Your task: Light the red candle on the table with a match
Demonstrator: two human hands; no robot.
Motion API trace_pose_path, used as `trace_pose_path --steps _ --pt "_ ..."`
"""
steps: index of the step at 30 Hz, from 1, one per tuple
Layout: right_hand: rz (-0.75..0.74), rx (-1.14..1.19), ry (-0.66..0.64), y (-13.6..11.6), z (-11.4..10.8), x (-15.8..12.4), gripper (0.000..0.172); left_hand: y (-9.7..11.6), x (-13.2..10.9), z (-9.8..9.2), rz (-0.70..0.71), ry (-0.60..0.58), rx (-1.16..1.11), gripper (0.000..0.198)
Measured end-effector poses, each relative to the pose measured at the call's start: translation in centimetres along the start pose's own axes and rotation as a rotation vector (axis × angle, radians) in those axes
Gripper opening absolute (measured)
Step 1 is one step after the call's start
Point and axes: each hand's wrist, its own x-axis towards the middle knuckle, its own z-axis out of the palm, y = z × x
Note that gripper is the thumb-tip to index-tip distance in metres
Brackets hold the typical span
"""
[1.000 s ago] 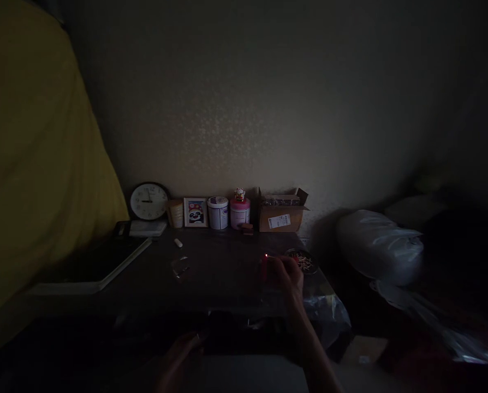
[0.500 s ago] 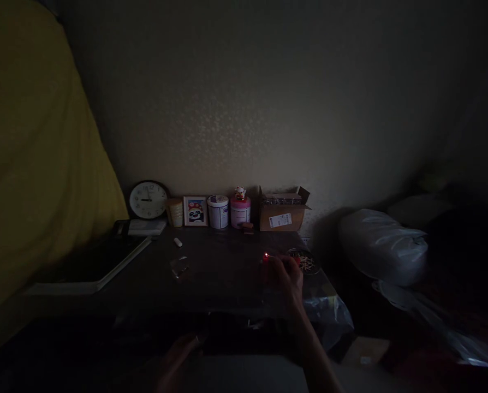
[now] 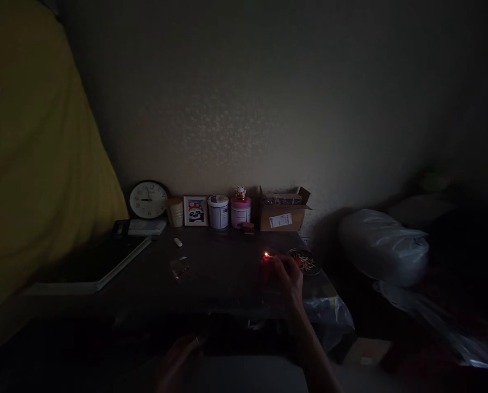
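Between the fingertips of my right hand (image 3: 288,273) is a thin match (image 3: 271,256), pointing left. A small bright flame (image 3: 266,254) glows at its tip, right at the top of a red candle (image 3: 266,262) on the table. Whether the flame sits on the match alone or on the candle too, I cannot tell. Just right of my right hand lies a round dish of matches (image 3: 307,263), partly hidden by it. My left hand (image 3: 180,352) is low in front of the table, closed around something dark with a pale edge that I cannot make out.
A clock (image 3: 148,200), a woven cup (image 3: 175,212), a framed panda picture (image 3: 195,211), two tins (image 3: 218,212) and an open cardboard box (image 3: 283,217) line the wall. A large book (image 3: 100,278) lies left, a small plastic bag (image 3: 179,267) nearer the middle. Plastic film covers the table's right corner (image 3: 329,311).
The flame looks brighter, and the match and red candle top show more clearly. Both hands have stayed almost in place.
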Motion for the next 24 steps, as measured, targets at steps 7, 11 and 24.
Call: trace_pose_path --steps 7,11,24 --pt "-0.013 0.013 0.004 -0.3 0.1 0.0 0.028 0.4 -0.3 0.4 -0.014 0.003 0.006 0.028" --pt "-0.011 0.023 0.009 -0.5 0.1 0.0 0.029 0.7 -0.7 0.7 0.005 -0.007 0.013 0.028" --pt "0.028 0.131 -0.005 -2.4 -0.8 -0.3 0.029 0.0 0.4 0.1 -0.021 0.021 0.061 0.026"
